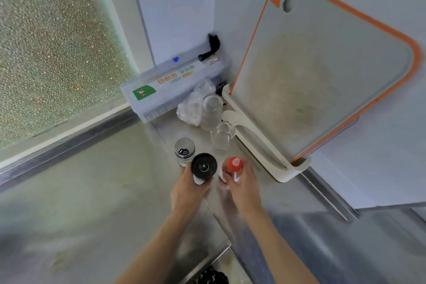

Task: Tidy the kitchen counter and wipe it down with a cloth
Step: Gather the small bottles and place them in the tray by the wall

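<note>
My left hand (187,188) grips a jar with a black round lid (204,166) on the steel counter (265,226). My right hand (242,188) is closed around a small bottle with a red cap (235,165) right beside it. A shaker with a silver and black top (184,151) stands just behind the left hand, touching the black-lidded jar. Two clear glass bottles (211,110) (222,136) stand further back. No cloth is in either hand.
A grey cutting board with an orange rim (322,71) leans in a cream holder (265,145) against the right wall. A cling-film cutter box (170,85) and crumpled clear plastic (191,106) sit in the corner. Frosted window at left; a dark item (212,275) lies at the bottom edge.
</note>
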The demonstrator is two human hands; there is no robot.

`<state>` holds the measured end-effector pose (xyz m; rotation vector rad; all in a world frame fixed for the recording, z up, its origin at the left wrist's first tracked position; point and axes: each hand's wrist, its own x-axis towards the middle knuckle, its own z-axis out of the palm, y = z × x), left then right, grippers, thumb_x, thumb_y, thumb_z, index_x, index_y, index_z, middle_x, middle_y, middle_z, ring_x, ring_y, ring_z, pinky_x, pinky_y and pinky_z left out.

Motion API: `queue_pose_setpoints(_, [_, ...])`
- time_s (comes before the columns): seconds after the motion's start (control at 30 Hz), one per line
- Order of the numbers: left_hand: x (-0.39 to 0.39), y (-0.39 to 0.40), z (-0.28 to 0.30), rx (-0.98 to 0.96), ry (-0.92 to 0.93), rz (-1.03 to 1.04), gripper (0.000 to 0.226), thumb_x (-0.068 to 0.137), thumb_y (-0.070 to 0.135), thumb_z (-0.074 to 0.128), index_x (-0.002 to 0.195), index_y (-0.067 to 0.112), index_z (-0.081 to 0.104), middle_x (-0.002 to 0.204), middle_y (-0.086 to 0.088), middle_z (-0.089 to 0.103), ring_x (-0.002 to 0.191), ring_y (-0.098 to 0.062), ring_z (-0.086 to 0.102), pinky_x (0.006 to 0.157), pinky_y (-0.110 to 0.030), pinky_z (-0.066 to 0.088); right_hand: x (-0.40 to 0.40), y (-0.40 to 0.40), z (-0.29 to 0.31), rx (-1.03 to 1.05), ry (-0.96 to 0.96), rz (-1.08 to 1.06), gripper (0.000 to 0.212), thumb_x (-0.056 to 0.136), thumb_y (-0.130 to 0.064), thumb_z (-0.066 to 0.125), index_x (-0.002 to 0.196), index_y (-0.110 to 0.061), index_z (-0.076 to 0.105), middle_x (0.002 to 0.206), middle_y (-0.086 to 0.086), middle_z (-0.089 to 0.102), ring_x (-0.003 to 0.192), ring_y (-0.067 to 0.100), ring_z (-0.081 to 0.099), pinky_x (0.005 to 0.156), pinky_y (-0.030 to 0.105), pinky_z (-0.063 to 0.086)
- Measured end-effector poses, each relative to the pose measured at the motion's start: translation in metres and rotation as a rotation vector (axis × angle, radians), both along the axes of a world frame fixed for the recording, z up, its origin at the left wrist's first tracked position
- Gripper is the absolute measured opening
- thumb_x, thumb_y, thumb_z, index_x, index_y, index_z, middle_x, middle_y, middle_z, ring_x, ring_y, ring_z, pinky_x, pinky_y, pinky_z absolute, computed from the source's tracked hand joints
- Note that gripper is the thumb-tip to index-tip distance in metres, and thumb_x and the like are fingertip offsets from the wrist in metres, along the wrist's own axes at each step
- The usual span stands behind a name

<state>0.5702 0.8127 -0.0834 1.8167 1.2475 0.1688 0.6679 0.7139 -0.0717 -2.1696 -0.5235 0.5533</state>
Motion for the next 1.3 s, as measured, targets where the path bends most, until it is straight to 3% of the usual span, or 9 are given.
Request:
queue_pose_setpoints(0.13, [-0.009, -0.003, 0.002, 0.042, -0.032, -0.037, 0.052, 0.067, 0.042, 0.073, 0.113, 0.036, 0.051, 0.113, 0.008, 0.062, 0.104, -0.021, 0.060, 0.075, -0.030, 0.043, -0.007, -0.011, 0.007, 0.044, -0.011, 0.012, 0.042, 0.081, -0.018, 0.069, 0.118, -0.016, 0.051, 0.115, 0.004, 0.056, 0.090, 0.008, 0.047, 0.072, 0.013, 0.031])
queue_pose_setpoints(0.37, [-0.043, -0.034, 0.026, 0.121, -0.138, -0.174, 0.037, 0.068, 0.043, 0.072, 0.099, 0.038, 0.053, 0.097, 0.019, 0.061, 0.095, -0.012, 0.060, 0.079, -0.034, 0.047, -0.035, -0.068, 0.036, 0.116, 0.020, -0.131, 0.040, 0.079, -0.026, 0.070, 0.115, -0.021, 0.052, 0.112, -0.002, 0.059, 0.097, 0.014, 0.056, 0.082, 0.024, 0.041])
queue_pose_setpoints(0.57, [-0.040, -0.080, 0.028, 0.082, -0.236, -0.418, 0.054, 0.055, 0.060, 0.065, 0.100, 0.031, 0.059, 0.098, 0.010, 0.066, 0.093, -0.011, 0.061, 0.080, -0.036, 0.049, -0.067, -0.168, 0.050, 0.100, 0.026, -0.394, 0.039, 0.079, -0.034, 0.070, 0.113, -0.032, 0.050, 0.111, -0.011, 0.059, 0.101, 0.008, 0.057, 0.090, 0.025, 0.043])
queue_pose_setpoints(0.77, [-0.019, -0.178, 0.043, 0.041, -0.267, -0.730, 0.038, 0.065, 0.047, 0.075, 0.092, 0.025, 0.061, 0.088, 0.012, 0.064, 0.085, -0.007, 0.059, 0.067, -0.013, 0.039, -0.099, -0.294, 0.051, 0.041, -0.008, -0.649, 0.030, 0.078, -0.025, 0.069, 0.104, -0.030, 0.054, 0.105, -0.007, 0.062, 0.096, 0.014, 0.060, 0.085, 0.035, 0.049])
queue_pose_setpoints(0.9, [-0.004, -0.245, 0.054, -0.047, -0.301, -0.872, 0.039, 0.064, 0.045, 0.076, 0.094, 0.027, 0.061, 0.090, 0.009, 0.069, 0.088, -0.004, 0.062, 0.071, -0.020, 0.045, -0.113, -0.372, 0.048, 0.047, 0.003, -0.812, 0.030, 0.076, -0.025, 0.069, 0.102, -0.031, 0.054, 0.103, -0.007, 0.063, 0.095, 0.014, 0.060, 0.083, 0.037, 0.049])
queue_pose_setpoints(1.13, [0.031, -0.359, 0.069, -0.051, -0.350, -0.990, 0.039, 0.050, 0.062, 0.062, 0.080, 0.038, 0.057, 0.077, 0.014, 0.067, 0.077, 0.010, 0.060, 0.062, -0.006, 0.041, -0.113, -0.487, 0.040, 0.083, -0.022, -0.999, 0.027, 0.079, -0.031, 0.069, 0.102, -0.028, 0.055, 0.101, -0.006, 0.063, 0.090, 0.010, 0.059, 0.078, 0.031, 0.049])
queue_pose_setpoints(1.3, [0.053, -0.437, 0.076, -0.098, -0.370, -0.994, 0.052, 0.049, 0.061, 0.063, 0.091, 0.030, 0.063, 0.084, 0.010, 0.070, 0.082, -0.003, 0.063, 0.065, -0.012, 0.044, -0.084, -0.565, 0.044, 0.119, -0.031, -1.026, 0.022, 0.079, -0.030, 0.069, 0.095, -0.027, 0.055, 0.094, -0.008, 0.062, 0.086, 0.011, 0.058, 0.073, 0.027, 0.046])
